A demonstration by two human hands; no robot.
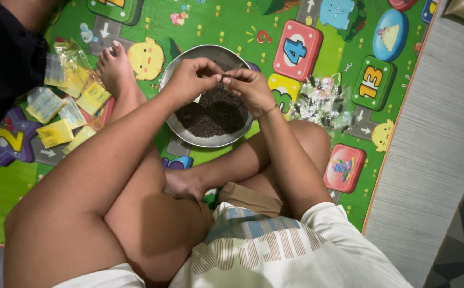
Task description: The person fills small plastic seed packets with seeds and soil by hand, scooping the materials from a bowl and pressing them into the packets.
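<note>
Down on the green play mat (232,21) we sit cross-legged, and at the far left lies a scatter of small yellow and clear packets (66,104) beside our bare foot (115,69). Moving rightward, our left hand (192,80) hovers over the round metal bowl (189,136), fingers curled and pinched together on something small and pale — too tiny for us to tell what it is. The bowl rests on the mat just ahead of our crossed legs and holds a heap of dark granules (213,113), piled toward its nearer side. Our right hand (250,88) meets the left above the bowl, fingertips touching the same little item, so both hands are closed in a pinch. Further right, a loose pile of clear wrappers with dark specks (320,101) lies on the mat — near the bowl, apart from it. Beyond the mat's right edge runs pale grey flooring (440,133).
</note>
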